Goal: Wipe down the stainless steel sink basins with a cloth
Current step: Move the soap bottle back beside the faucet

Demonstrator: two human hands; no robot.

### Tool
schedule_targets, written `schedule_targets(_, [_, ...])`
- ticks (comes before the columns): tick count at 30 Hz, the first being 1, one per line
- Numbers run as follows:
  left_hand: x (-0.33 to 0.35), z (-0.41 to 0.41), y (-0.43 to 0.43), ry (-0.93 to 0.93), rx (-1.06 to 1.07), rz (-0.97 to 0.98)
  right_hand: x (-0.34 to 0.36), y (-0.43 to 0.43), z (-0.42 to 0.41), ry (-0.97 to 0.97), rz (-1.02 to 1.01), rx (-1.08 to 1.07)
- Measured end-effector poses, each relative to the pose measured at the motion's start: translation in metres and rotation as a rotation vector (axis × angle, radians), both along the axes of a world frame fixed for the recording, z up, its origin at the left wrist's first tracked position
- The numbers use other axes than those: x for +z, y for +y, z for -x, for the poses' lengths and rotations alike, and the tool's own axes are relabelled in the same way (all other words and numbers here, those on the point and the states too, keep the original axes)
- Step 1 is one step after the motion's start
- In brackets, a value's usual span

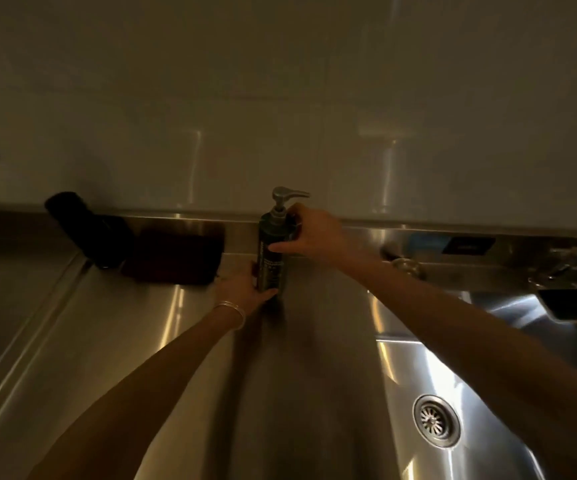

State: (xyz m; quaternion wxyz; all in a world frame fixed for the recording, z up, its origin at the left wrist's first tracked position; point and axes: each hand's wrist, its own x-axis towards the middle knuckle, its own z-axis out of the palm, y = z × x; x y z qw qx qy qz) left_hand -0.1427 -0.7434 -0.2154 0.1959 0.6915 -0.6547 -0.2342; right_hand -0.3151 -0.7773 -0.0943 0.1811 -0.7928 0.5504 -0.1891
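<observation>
Both hands grip the upright soap bottle (270, 252) on the steel worktop (314, 358): left hand (245, 289) fingers clamped low, right hand (314, 233) fingers clamped high.

pump bottle (270, 251) upright, near backsplash (238, 233) | black cylinder (72, 209) far left | tap (571, 261) far right
</observation>
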Motion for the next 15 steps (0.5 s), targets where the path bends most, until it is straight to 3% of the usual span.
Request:
schedule_targets(9, [-0.006, -0.08, -0.06, -0.315, -0.03, -0.052, -0.008, -0.037, -0.096, 0.042, -0.045, -0.112])
schedule_targets(15, [-0.014, -0.089, -0.087, -0.379, -0.051, -0.083, -0.019, -0.066, -0.12, 0.129, -0.057, -0.094])
